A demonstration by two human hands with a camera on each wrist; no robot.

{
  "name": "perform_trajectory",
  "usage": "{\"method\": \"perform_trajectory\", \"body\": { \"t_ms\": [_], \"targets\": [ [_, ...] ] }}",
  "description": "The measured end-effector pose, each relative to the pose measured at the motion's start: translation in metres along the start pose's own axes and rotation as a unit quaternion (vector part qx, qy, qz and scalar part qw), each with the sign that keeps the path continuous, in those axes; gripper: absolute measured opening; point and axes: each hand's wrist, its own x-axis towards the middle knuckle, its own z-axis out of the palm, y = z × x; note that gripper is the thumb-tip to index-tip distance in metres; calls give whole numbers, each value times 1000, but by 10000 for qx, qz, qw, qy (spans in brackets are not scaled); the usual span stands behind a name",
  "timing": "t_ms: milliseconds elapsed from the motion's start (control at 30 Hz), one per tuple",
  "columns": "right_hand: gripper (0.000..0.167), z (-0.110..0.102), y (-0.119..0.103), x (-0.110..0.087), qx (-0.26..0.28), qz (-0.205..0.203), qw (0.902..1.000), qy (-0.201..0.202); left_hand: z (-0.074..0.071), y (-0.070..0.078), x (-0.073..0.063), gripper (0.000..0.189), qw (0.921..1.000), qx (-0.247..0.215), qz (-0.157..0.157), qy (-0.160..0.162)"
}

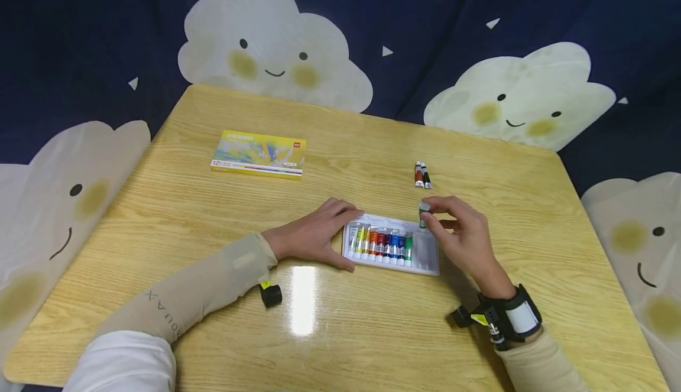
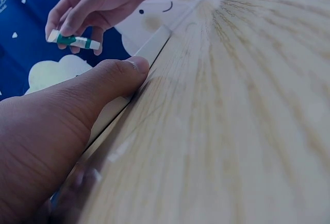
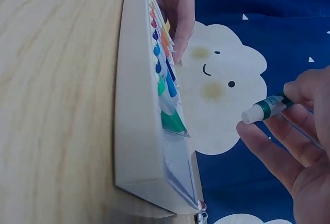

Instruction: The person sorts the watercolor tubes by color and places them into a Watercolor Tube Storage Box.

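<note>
My left hand (image 1: 316,232) grips the left end of a white plastic tray (image 1: 427,253), thumb at its near edge and fingers at the far corner. Several paint tubes lie side by side in the tray, running from white and yellow through red and blue to a green tube (image 1: 408,249). Above the tray's right part, my right hand (image 1: 468,238) pinches a dark green paint tube (image 3: 270,105) between thumb and fingers. Its white cap points toward the tray in the right wrist view. That tube is held clear of the tray.
Behind the tray, a brown paint tube (image 1: 418,175) and a black paint tube (image 1: 427,176) lie together on the wooden table (image 1: 362,327). A yellow paint box (image 1: 259,154) lies at the back left. A dark blue cloth (image 1: 415,2) with clouds hangs around the table.
</note>
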Motion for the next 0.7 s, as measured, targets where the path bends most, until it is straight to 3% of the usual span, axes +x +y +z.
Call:
{"method": "perform_trajectory", "body": {
  "t_ms": [333,700],
  "targets": [
    [27,0,2,-9,37,53,10000,26,-1,0,0,113,10000,16,-3,-29],
    [20,6,3,-16,596,200,9979,151,-1,0,0,113,10000,-9,-25,-57]
  ]
}}
